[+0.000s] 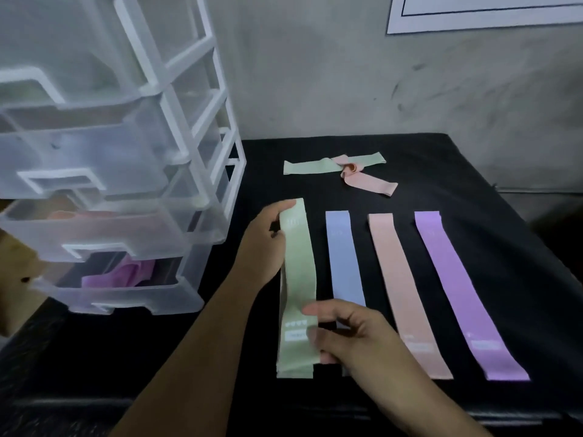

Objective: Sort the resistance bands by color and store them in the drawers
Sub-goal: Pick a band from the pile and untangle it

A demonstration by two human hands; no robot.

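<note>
A long pale green band (pixel 298 279) lies lengthwise on the black table. My left hand (pixel 263 244) grips its far end, and my right hand (pixel 350 334) pinches its near part. To the right lie a blue band (pixel 344 260), a peach band (pixel 402 288) and a purple band (pixel 457 288), side by side. Farther back a second green band (pixel 310 167) and a twisted peach band (pixel 367 181) lie crossed. The clear plastic drawer unit (pixel 132 197) stands at the left with its drawers pulled out. A purple band (pixel 121 274) is in the lowest drawer, and something peach (pixel 79 214) in the one above.
The black table (pixel 504 216) ends at a grey wall behind and drops off on the right. A white sheet (pixel 482 14) hangs on the wall at top right. A brown surface (pixel 12 269) shows left of the drawers.
</note>
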